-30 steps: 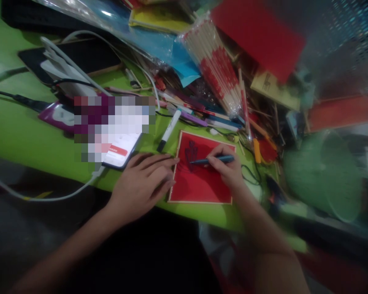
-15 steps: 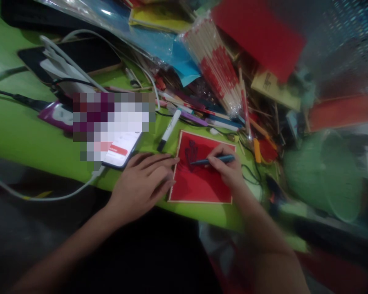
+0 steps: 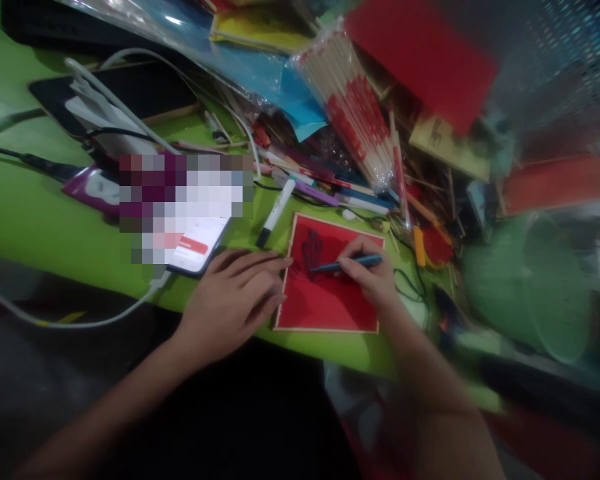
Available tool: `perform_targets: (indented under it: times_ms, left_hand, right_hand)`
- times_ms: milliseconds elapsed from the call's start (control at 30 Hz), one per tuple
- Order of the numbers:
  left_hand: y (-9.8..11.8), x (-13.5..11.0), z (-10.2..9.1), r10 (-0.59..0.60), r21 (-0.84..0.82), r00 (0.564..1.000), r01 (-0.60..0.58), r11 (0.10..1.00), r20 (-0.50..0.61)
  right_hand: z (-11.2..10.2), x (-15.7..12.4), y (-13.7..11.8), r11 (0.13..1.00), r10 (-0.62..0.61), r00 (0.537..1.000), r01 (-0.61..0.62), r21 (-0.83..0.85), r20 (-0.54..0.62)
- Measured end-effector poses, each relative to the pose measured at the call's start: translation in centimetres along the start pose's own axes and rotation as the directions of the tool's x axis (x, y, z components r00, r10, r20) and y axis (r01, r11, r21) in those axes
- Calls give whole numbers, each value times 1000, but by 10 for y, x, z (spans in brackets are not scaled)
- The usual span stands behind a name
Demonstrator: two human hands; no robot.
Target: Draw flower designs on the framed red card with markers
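A red square sheet with a pale border (image 3: 330,303) lies on the green table in front of me. Dark drawn lines (image 3: 311,250) show on its upper left part. My right hand (image 3: 367,270) is closed around a dark blue pen (image 3: 347,262), its tip touching the sheet at the drawing's lower end. My left hand (image 3: 235,290) lies flat with fingers stretched, its fingertips on the sheet's left edge. A white marker with a black cap (image 3: 276,212) rests just beyond my left fingers. Beside that hand is a lit phone (image 3: 193,250), partly blurred out, with a white cable plugged in.
A purple and white power strip (image 3: 93,190), a dark tablet-like slab (image 3: 155,90) and cables occupy the left. Behind the sheet lie pens, a bag of red-marked sticks (image 3: 345,100) and a red sheet (image 3: 425,57). A green translucent tub (image 3: 525,287) is at right.
The pen tip has shifted very slightly down on the red sheet, with my right hand nearly in place. My left hand has not moved.
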State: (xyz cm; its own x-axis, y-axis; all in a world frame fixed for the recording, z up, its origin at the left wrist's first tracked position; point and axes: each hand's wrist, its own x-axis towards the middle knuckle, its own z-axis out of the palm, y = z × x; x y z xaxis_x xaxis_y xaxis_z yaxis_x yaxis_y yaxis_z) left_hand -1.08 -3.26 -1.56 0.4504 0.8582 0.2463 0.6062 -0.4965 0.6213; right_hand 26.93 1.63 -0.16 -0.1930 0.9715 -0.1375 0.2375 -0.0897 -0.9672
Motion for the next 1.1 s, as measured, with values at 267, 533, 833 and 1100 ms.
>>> perform_targets:
  times_ms: [267,533,833,1100]
  left_hand:
    - [-1,0,0,32,43,999,-32,999,4]
    - [1,1,-1,21,40,1000,-22,999,15]
    - [1,1,0,4,9,1000,-4,1000,-7]
    - [1,1,0,6,24,1000,-6,1000,4]
  right_hand:
    - [4,1,-3,999,-34,998,37,36,-61]
    - [10,5,-10,1000,-20,997,22,19,-69]
    - [8,5,-5,999,-31,998,30,-22,-49]
    - [8,5,-5,999,-43,999,42,-32,-33]
